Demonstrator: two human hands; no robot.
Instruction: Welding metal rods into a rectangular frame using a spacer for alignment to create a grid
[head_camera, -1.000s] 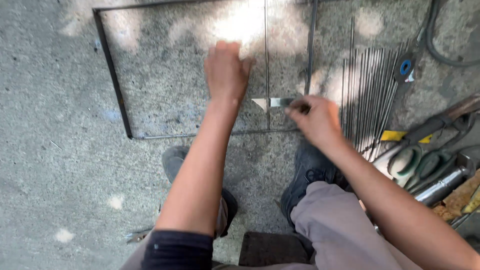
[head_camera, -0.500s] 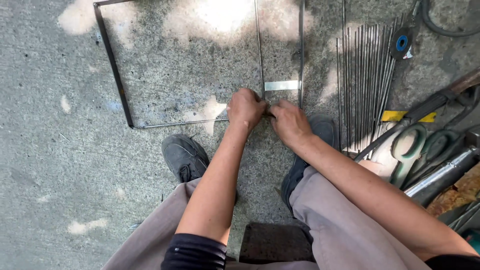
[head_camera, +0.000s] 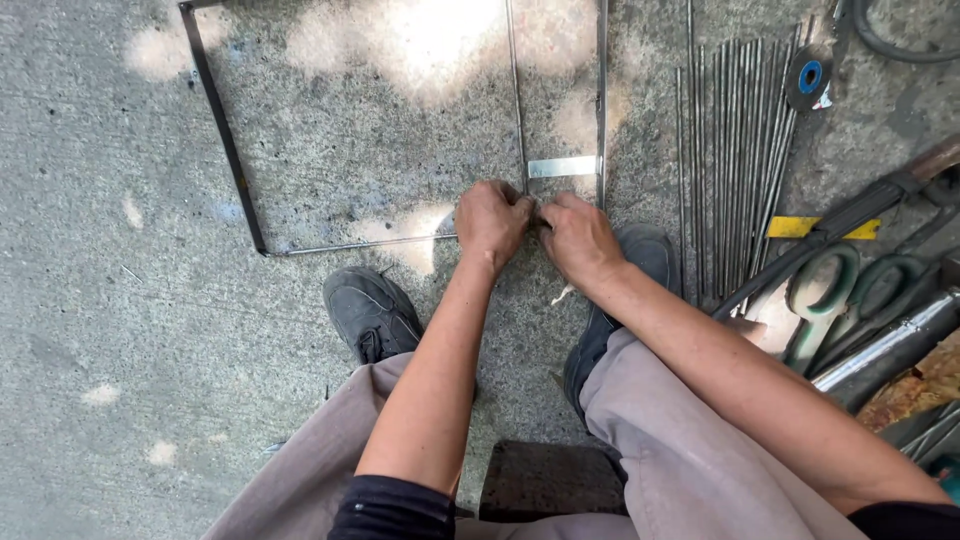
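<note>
Pinching thin rod where it meets metal frame, frame centre: left hand and right hand both closed tight on joint. Keep rod square to flat strip, knuckles low, shoes off frame.

Thin steel frame lies flat on the concrete, a rectangle of dark bar. Left side runs far-to-near, slightly slanted; near side is a slimmer bright rod. An upright rod crosses the frame right of centre, parallel to the right bar. A short flat bright strip bridges rod and right bar, near end.
</note>
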